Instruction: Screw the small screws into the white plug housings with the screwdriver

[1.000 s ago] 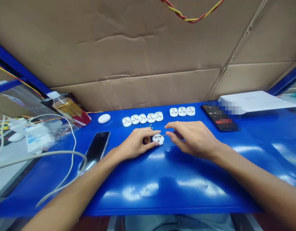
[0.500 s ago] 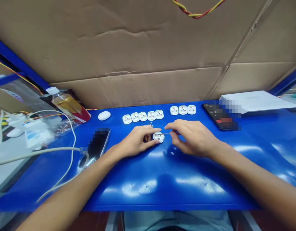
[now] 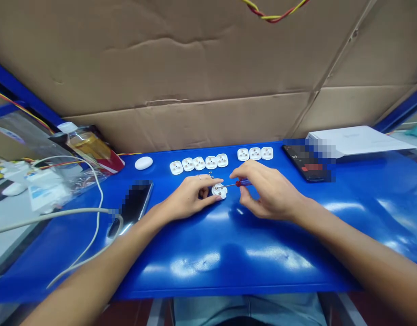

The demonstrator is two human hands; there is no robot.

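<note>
Between thumb and forefinger, my left hand [image 3: 195,194] grips a small round white plastic piece [image 3: 220,191] with a notched edge, at the table's middle. My right hand [image 3: 267,190] is closed round the handle of a screwdriver [image 3: 241,183] with a red collar. Its thin shaft points left and the tip reaches the inner part of the white piece. A few tiny screws [image 3: 210,174] lie just behind the left hand. Farther back stand rows of square white plastic parts [image 3: 211,162], several on the left and three more [image 3: 255,153] on the right.
On the blue table [image 3: 208,253], a phone [image 3: 305,163] and a white box [image 3: 359,140] are at the right. Leftward are a white oval object [image 3: 144,163], another phone [image 3: 134,206], a bottle [image 3: 89,145] and a loose cable [image 3: 96,226]. A cardboard wall [image 3: 195,68] rises behind.
The screwdriver's red collar and handle now show in front of my right fingers, where mainly the shaft showed before. The left hand keeps its hold; the whole view has shifted slightly.
</note>
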